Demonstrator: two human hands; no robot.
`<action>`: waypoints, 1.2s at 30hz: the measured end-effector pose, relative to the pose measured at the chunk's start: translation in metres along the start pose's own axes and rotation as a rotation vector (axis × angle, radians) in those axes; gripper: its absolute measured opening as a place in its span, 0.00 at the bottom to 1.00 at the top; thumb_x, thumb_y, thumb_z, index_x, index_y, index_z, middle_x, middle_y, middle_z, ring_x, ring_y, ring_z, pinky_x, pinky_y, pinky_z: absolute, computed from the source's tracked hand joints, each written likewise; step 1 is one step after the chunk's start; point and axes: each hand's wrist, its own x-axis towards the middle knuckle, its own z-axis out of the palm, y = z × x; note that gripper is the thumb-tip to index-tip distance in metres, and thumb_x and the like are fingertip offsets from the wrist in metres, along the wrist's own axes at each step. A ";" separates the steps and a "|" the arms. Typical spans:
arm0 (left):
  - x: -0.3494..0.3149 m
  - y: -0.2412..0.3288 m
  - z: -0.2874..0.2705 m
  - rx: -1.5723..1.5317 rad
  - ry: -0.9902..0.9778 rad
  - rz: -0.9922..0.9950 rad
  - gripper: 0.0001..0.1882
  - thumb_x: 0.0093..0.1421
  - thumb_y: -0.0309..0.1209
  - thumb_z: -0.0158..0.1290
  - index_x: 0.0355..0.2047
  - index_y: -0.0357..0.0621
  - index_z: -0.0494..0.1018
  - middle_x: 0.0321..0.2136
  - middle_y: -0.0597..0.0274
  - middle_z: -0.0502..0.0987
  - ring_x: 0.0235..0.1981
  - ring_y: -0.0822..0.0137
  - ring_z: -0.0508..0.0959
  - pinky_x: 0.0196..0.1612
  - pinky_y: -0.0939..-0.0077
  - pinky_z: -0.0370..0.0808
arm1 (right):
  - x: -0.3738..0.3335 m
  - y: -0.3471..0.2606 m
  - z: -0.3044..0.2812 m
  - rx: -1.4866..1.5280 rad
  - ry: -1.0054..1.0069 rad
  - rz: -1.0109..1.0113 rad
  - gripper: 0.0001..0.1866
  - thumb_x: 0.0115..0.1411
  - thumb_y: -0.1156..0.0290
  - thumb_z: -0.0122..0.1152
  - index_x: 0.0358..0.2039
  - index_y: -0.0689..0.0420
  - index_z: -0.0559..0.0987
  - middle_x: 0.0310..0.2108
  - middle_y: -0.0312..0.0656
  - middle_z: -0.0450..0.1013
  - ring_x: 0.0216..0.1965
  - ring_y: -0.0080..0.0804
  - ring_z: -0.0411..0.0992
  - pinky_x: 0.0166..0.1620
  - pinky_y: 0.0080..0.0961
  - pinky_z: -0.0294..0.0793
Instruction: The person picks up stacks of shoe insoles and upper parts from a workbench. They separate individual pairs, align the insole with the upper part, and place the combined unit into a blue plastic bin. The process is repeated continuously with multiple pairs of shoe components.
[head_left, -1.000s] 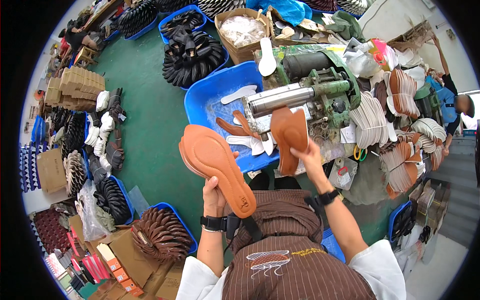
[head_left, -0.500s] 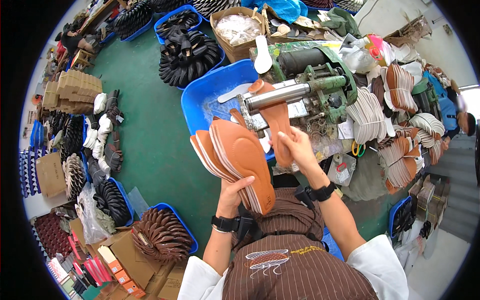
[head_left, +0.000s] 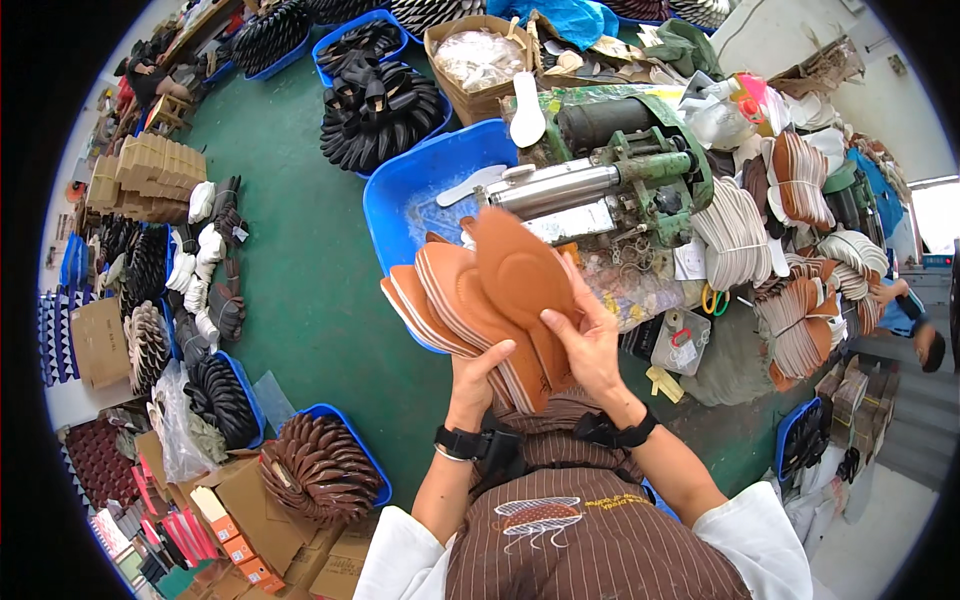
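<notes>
My left hand [head_left: 478, 384] is closed around a fanned stack of brown insoles [head_left: 436, 292] with pale edges, thumb across the front. In my right hand [head_left: 592, 345] is a single brown insole [head_left: 515, 262], pinched near its middle, thumb on its face. That insole lies over the front of the stack, its wide end pointing up and away. Just beyond it sits a green machine [head_left: 690, 165] with a shiny metal roller [head_left: 560, 192]; neither hand touches it. A blue tub [head_left: 385, 205], left of the machine, is partly hidden behind the insoles.
Tied bundles of insoles [head_left: 735, 235] lie right of the machine, near green-handled scissors [head_left: 714, 300]. Tubs of black shoe parts [head_left: 365, 125] stand beyond. Cardboard boxes [head_left: 260, 500] and a tub of brown shoe parts [head_left: 318, 465] are at lower left. Another person [head_left: 915, 320] is at far right.
My right hand has drawn the single insole away from the roller, toward me and leftward, onto the stack. The stack stays in my left hand. The person at far right has shifted lower.
</notes>
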 end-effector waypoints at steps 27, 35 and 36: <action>-0.006 0.005 -0.012 0.121 -0.091 -0.127 0.28 0.49 0.24 0.59 0.51 0.35 0.65 0.44 0.56 0.73 0.45 0.65 0.74 0.49 0.71 0.71 | 0.045 0.029 -0.044 0.104 -0.028 0.403 0.13 0.60 0.69 0.57 0.42 0.64 0.74 0.35 0.38 0.75 0.35 0.20 0.73 0.39 0.19 0.74; -0.004 0.001 0.000 0.205 -0.090 -0.028 0.23 0.52 0.21 0.57 0.49 0.35 0.67 0.43 0.55 0.75 0.44 0.65 0.76 0.49 0.71 0.72 | 0.001 0.019 -0.033 0.075 0.039 0.435 0.12 0.59 0.74 0.56 0.44 0.62 0.72 0.39 0.40 0.76 0.36 0.21 0.74 0.35 0.17 0.75; -0.003 0.001 0.000 0.188 -0.110 -0.039 0.22 0.52 0.21 0.57 0.49 0.35 0.67 0.43 0.55 0.75 0.43 0.65 0.76 0.48 0.71 0.72 | 0.003 0.015 -0.040 0.064 0.061 0.464 0.14 0.60 0.74 0.56 0.46 0.63 0.71 0.39 0.40 0.76 0.37 0.20 0.74 0.35 0.17 0.75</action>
